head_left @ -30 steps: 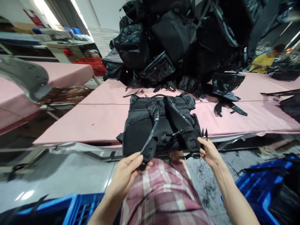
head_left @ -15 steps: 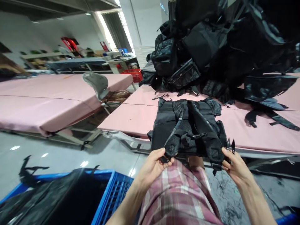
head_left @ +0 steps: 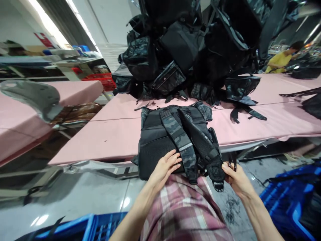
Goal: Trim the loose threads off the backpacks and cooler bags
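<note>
A black camouflage backpack point(head_left: 160, 140) lies back side up at the near edge of the pink table point(head_left: 105, 134), overhanging my lap. Its two shoulder straps point(head_left: 190, 140) run down toward me. My left hand point(head_left: 164, 167) rests on the mesh back panel beside the left strap, fingers stretched out. My right hand point(head_left: 237, 177) is closed at the end of the right strap and holds small black thread snips point(head_left: 232, 160), tips pointing up.
A tall heap of black backpacks point(head_left: 200, 47) fills the far side of the table. Blue plastic crates stand at the bottom left point(head_left: 82, 226) and the right point(head_left: 288, 201). A second pink table point(head_left: 75, 88) and a chair back point(head_left: 35, 97) are left. A person in yellow point(head_left: 281, 62) sits far right.
My left hand let go of the left strap end and now lies flat on the back panel. The left strap has been laid flat. The camera swung left, then back.
</note>
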Demonstrator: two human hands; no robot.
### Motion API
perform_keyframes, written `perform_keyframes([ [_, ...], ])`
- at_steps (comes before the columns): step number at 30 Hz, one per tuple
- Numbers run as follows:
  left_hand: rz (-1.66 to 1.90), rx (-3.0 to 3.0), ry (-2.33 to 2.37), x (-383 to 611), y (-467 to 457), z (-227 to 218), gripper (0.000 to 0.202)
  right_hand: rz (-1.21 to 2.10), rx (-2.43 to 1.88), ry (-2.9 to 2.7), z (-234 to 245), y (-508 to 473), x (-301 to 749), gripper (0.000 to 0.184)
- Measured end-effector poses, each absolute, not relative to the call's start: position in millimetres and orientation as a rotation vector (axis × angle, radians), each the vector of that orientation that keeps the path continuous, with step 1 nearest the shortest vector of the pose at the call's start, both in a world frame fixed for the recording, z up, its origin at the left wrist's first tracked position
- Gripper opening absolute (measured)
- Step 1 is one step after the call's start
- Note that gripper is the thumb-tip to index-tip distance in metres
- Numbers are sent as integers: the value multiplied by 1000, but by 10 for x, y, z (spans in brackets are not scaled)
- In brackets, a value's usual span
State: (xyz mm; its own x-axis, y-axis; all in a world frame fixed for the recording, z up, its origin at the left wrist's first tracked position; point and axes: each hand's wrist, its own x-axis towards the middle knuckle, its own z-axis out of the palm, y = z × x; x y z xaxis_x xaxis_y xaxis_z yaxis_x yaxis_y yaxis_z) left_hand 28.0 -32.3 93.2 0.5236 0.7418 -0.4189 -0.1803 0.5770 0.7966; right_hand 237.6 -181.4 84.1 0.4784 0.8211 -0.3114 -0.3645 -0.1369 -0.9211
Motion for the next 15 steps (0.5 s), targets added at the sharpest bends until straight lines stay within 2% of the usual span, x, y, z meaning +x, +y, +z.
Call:
perform_keyframes([
  [6, 480, 820, 714, 415, -294, 1023, 30, 1066, -1380, -397, 874, -1864, 2377, 47],
  [12, 266, 896, 602, 567, -497, 1001, 42, 1048, -1738, -1082, 896, -2068, 2309, 36],
  [15, 199, 796, 583, 597, -646, 858, 44, 1008, -1806, -1149, 726, -2260, 2317, 33],
])
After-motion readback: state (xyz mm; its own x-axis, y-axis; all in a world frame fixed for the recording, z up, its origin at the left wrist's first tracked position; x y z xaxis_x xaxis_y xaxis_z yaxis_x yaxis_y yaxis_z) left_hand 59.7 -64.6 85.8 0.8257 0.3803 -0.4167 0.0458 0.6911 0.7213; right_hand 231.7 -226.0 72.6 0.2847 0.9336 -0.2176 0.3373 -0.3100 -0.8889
